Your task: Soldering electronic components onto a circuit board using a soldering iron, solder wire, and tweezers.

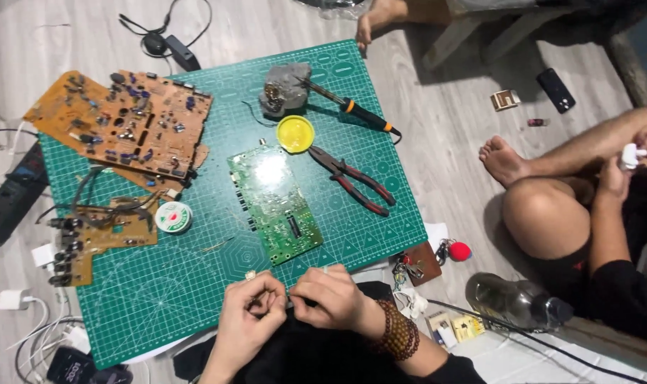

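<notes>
My left hand (249, 316) and my right hand (330, 297) meet at the near edge of a green cutting mat (195, 277). Both pinch something small and thin between the fingertips; I cannot tell what it is. A beaded bracelet (396, 328) wraps my right wrist. Just beyond my hands a green circuit board (275, 203) lies flat on the mat. Red-handled pliers (359, 180) rest to its right, and a yellow round tin (295, 133) sits above it.
A soldering iron (352, 108) leans on a grey holder (284, 89). Brown circuit boards (121, 121) and a solder reel (173, 217) cover the mat's left. Another person sits at right (586, 213), with a plastic bottle (515, 302) and keys (416, 267) nearby. Cables and chargers (32, 313) lie at left.
</notes>
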